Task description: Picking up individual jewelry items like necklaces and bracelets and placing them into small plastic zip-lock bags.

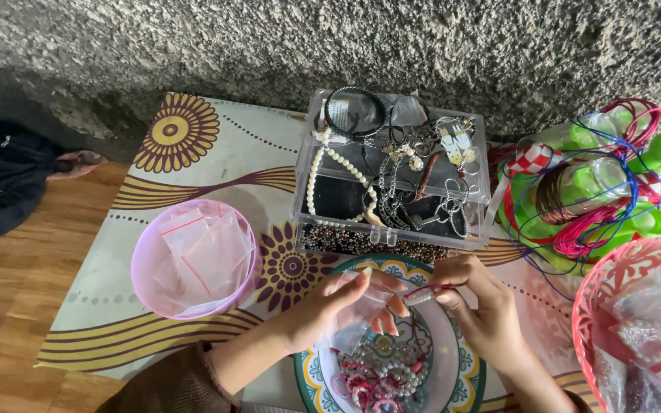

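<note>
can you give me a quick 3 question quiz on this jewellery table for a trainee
1. True or false: the pink bowl holds small clear bags.
2. What do the left hand and right hand hold between them? A) a small clear bag B) a green bottle C) a string of pearls
3. On what do the rings and bracelets below the hands lie?

Key
1. True.
2. A, both hands pinch its top edge.
3. On a patterned plate, in front of the clear jewellery box.
</note>
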